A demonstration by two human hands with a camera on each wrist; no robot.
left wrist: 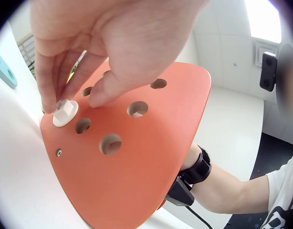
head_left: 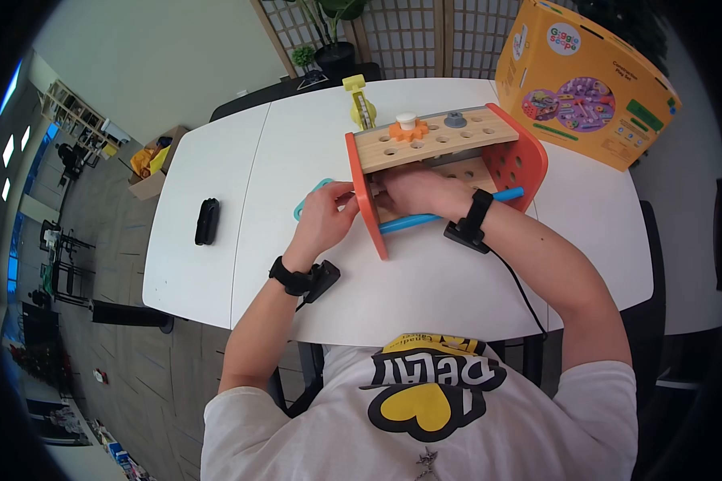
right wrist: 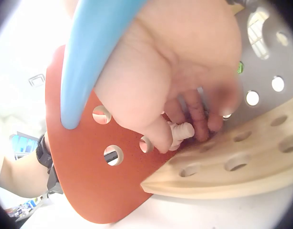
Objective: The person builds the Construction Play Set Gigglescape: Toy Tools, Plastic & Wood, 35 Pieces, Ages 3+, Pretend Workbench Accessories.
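Note:
A wooden toy workbench with red side panels stands in front of me. On the outside of its left panel, a white bolt with a square-edged head sits in a hole. My left hand has its fingertips at that bolt's head, while the thumb lies against the red panel, slightly apart from the head. Inside the bench, my right hand reaches over the blue bar. Its thumb and fingers pinch a white nut at the bolt's threaded end, by the panel's inner face.
An orange gear with a white top and a grey piece sit on the upper board. Behind stands a yellow tool; a teal strip lies left. A black case and large yellow box flank the bench.

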